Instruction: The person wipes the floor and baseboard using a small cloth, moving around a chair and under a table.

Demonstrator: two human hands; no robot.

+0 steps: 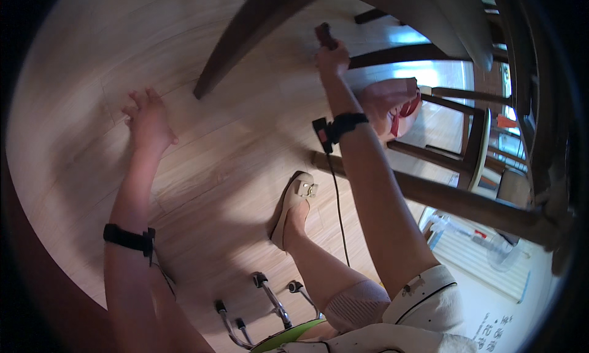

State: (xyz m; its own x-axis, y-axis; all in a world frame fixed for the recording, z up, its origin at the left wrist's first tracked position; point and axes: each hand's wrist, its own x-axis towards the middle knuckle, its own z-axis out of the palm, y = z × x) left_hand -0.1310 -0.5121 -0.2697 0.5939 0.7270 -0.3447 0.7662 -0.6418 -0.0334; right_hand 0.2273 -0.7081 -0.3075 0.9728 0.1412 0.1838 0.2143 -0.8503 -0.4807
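- The right hand [333, 58] reaches over the floor [202, 157] toward its far edge in view, with its grip clenched around a dark object [326, 36].
- That dark object, reddish brown to black, juts out beyond the fingers; its exact kind is too small and dim to tell.
- The left hand [150, 123] is stretched out toward the left edge of the floor in view, its grip released, fingers spread and holding nothing; whether it touches the boards cannot be told.
- Between the two hands a dark wooden leg [251, 40] slants down, its tip nearer the left hand.
- A pink and red bag [388, 101] sits just beside the right forearm, among the dark wooden bars to the right.
- A thick wooden rail [454, 199] runs from beside the right forearm toward the right edge.
- Each forearm wears a black strap: a left strap [126, 238] and a right strap [350, 126], the latter with a thin black cable [339, 212] hanging down.
- On the floor, between the forearms, stands a foot in a beige shoe [293, 206] with a shiny ornament.
- Nearer the body are chrome legs [274, 298] with dark castors, beside a green edge [294, 336].
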